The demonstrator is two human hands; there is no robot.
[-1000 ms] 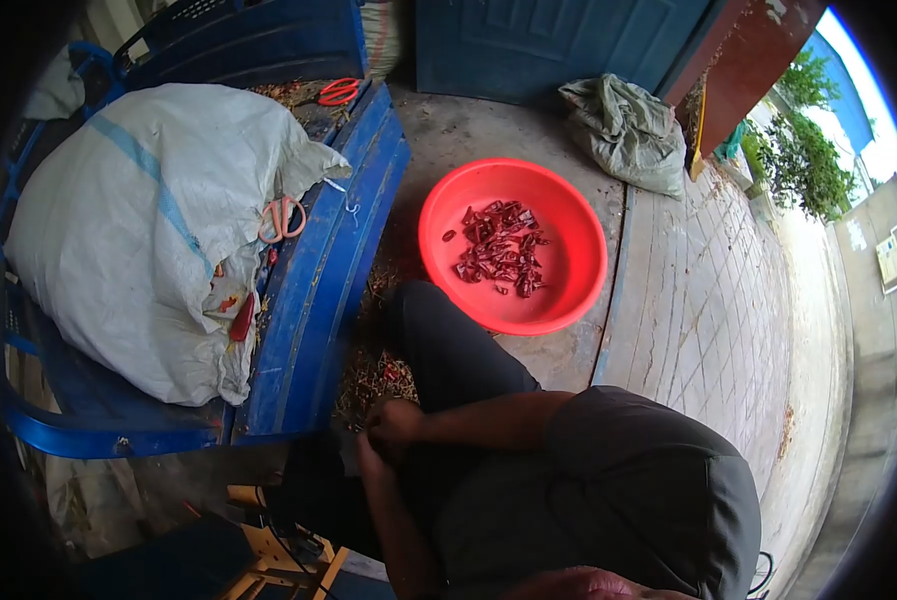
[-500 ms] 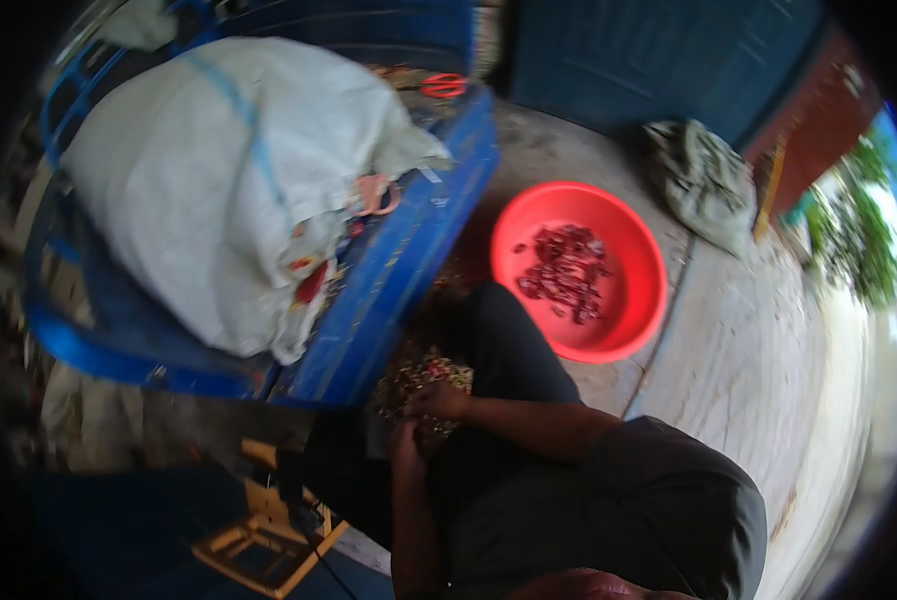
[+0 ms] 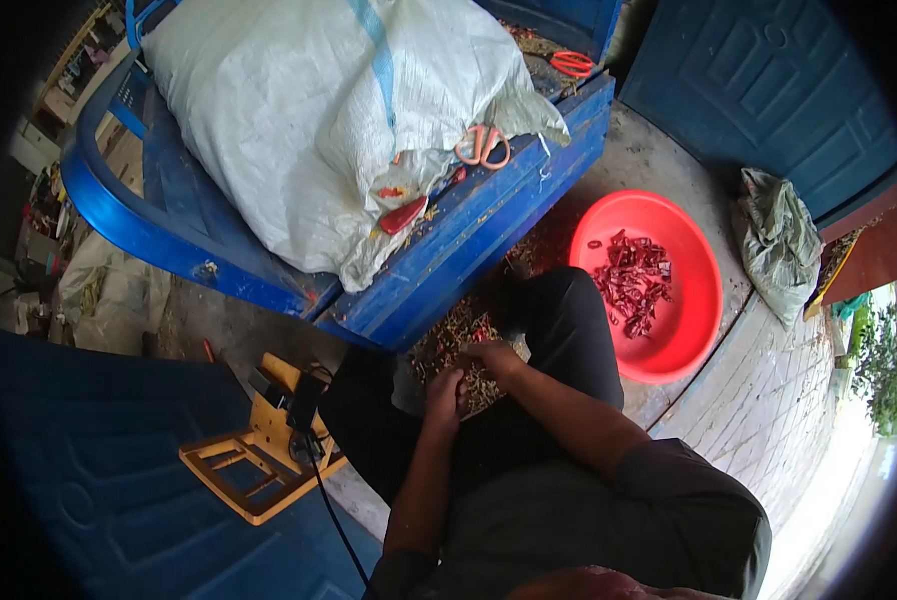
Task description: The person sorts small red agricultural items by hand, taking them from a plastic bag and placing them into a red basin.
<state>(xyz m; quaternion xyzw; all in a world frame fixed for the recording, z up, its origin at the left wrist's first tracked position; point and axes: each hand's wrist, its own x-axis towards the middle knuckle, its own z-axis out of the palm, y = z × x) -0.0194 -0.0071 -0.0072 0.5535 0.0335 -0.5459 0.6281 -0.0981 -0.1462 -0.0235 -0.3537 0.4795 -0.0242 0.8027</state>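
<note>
My left hand (image 3: 446,395) is closed, with its fingers curled in. Beside it and a little farther out, my right hand (image 3: 494,360) has its fingers bent inward near the left. Whatever they may hold is too small to make out. Below both hands, between my knees, lies a heap of dry stem-like scraps (image 3: 455,338) with a few red bits. To the right of my knee stands a red plastic basin (image 3: 701,300), holding cut dried red chillies (image 3: 636,280).
A bulging white woven sack (image 3: 288,130) rests on a blue cart bed (image 3: 498,235). Pink-handled scissors (image 3: 483,147), red-handled scissors (image 3: 571,64) and a red chilli (image 3: 404,215) lie by its edge. A wooden stool-like frame (image 3: 258,480) with a black cord stands left; a grey-green sack (image 3: 773,235) sits right.
The head view has turned, so the cart, basin and sacks appear farther right, and the picture is sharper. My hands stay close together over the scraps.
</note>
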